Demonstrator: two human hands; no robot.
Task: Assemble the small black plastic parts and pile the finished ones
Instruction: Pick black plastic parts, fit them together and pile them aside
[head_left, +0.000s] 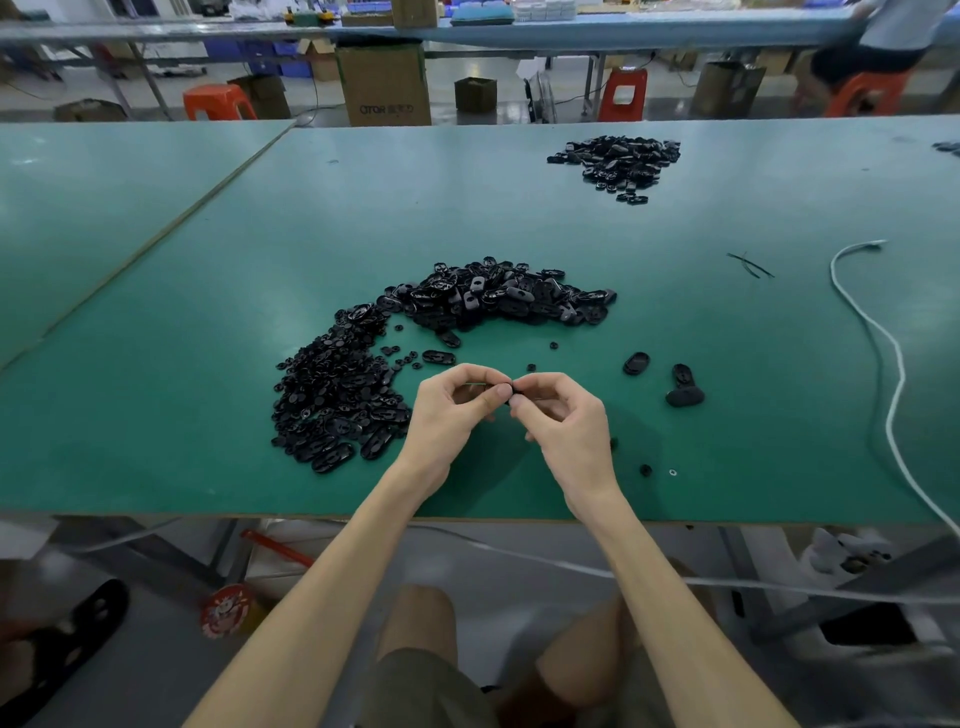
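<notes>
Just above the green table (208, 322), the left hand (447, 410) and the right hand (563, 423), with curled fingers, pinch together one small black plastic part (511, 387), so hidden that its long axis and direction cannot be told.

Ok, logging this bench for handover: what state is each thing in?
left hand: pinching the small black part.
right hand: pinching it too.
small black part: held between both hands' fingertips.
near pile: loose, arc-shaped.
far pile: loose heap.
white cord: slack, lying in loose curves.
</notes>
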